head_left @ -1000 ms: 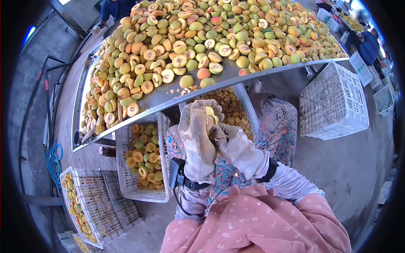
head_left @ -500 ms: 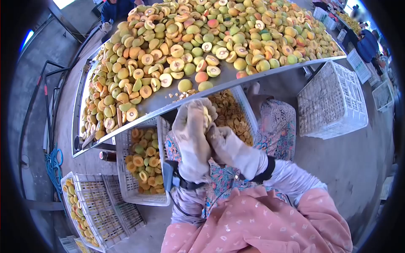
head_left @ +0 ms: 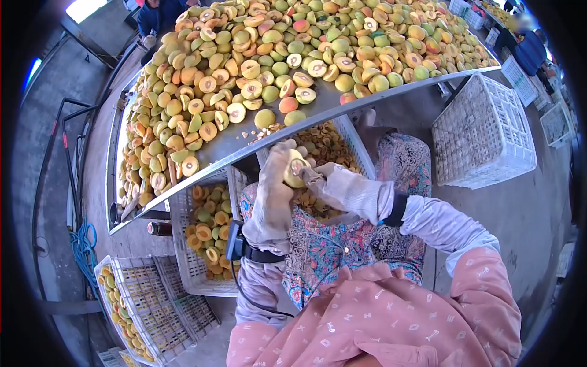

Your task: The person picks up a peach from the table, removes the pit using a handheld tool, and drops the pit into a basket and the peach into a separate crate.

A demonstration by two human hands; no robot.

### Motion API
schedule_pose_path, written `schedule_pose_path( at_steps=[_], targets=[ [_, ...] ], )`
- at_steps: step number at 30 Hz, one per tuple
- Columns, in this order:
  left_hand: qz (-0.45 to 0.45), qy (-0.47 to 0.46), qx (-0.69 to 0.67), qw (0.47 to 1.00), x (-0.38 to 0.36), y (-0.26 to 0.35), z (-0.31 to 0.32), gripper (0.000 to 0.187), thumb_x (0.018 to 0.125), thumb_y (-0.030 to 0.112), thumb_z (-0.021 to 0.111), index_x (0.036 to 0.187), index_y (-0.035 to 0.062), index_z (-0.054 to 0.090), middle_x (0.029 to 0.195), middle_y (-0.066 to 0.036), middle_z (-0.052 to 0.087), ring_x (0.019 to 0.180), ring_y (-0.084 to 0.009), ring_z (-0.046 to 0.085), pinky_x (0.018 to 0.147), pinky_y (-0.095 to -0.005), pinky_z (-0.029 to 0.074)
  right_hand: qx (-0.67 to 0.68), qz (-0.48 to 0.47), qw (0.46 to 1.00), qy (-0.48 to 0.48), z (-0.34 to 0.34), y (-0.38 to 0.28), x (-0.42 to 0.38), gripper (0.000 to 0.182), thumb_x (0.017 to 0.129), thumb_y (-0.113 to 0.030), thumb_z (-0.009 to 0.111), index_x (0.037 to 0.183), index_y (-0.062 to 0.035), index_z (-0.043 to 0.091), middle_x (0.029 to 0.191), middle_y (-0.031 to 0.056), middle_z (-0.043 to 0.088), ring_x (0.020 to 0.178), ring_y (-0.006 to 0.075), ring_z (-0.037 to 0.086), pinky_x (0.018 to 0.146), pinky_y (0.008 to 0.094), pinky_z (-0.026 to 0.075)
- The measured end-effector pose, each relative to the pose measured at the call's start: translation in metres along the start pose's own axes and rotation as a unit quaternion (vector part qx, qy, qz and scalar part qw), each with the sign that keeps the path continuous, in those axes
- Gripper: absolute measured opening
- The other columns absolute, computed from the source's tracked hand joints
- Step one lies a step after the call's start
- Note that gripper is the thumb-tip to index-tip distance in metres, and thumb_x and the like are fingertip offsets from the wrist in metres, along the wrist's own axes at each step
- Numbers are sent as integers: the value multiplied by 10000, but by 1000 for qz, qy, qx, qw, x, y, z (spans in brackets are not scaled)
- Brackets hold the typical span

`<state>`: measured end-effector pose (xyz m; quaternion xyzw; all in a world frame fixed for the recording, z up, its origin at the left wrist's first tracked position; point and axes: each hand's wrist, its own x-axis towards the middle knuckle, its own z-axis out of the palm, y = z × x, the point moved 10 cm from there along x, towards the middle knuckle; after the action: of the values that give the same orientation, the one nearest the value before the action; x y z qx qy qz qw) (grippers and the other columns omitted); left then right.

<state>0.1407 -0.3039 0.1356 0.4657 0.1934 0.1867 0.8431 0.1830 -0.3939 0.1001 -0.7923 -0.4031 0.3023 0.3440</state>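
Note:
My left hand (head_left: 275,189), in a dirty white knit glove, is closed round a pale yellow-green apricot half (head_left: 296,174). Its cut face, with a brownish pit area in the centre, is turned up toward me. My right hand (head_left: 335,186), gloved too, is closed with its darkened fingertips right at the cut face; I cannot tell what it grips. Both hands are in front of the table edge, over a crate (head_left: 354,147) of brownish pits and scraps. Loose apricots and halves (head_left: 251,88) are heaped on the metal table (head_left: 330,101) beyond.
A crate (head_left: 183,263) of apricot halves stands below the table at left, with another tilted crate (head_left: 153,306) nearer me. White stacked crates (head_left: 483,134) are at right. A blue hose (head_left: 84,241) hangs at far left. Other people (head_left: 160,18) are at the back.
My hands have turned and parted slightly, so the apricot half's cut face now shows. My right hand has shifted right, its elbow further out. The view has shifted slightly.

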Motion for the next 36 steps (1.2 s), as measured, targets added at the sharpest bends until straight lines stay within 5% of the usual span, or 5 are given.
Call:
schedule_pose_path(
  at_steps=[10,15,18,25,36],
  targets=[
    [62,56,77,994,21,-3,-17,533,1028,475,332,1192,22,560,885,-71,630,772,-152,610,666,-281,498,505,5,861,62,-23,5,-11,311,999,-322,555,1142,-46,550,725,34,560,589,112,543,520,282,473],
    [-49,68,105,991,18,-24,-30,550,1035,458,312,1246,26,580,903,-52,636,731,-127,604,605,-243,482,426,32,903,40,-8,6,-28,218,1011,-283,534,1067,-74,562,671,-35,493,517,51,463,451,218,371],
    [147,-12,177,973,28,-13,-13,451,1044,364,378,1247,4,560,987,-84,626,849,-165,631,737,-290,546,228,-22,968,106,-11,9,-28,217,996,-238,550,1118,-66,600,750,63,633,649,189,625,583,313,488],
    [-95,5,-173,980,27,-51,-6,467,992,492,483,1121,46,537,1000,-157,634,901,-302,661,801,-412,576,149,-166,939,262,-15,8,-31,293,980,-298,560,1133,-52,605,869,233,671,804,396,656,686,465,517],
    [27,17,-195,980,15,-47,19,290,1001,279,513,1115,13,530,1071,-130,618,971,-249,649,852,-379,565,304,102,916,241,3,42,-30,450,1006,-429,474,1107,-25,645,914,271,662,922,469,621,741,486,510]
  ],
)
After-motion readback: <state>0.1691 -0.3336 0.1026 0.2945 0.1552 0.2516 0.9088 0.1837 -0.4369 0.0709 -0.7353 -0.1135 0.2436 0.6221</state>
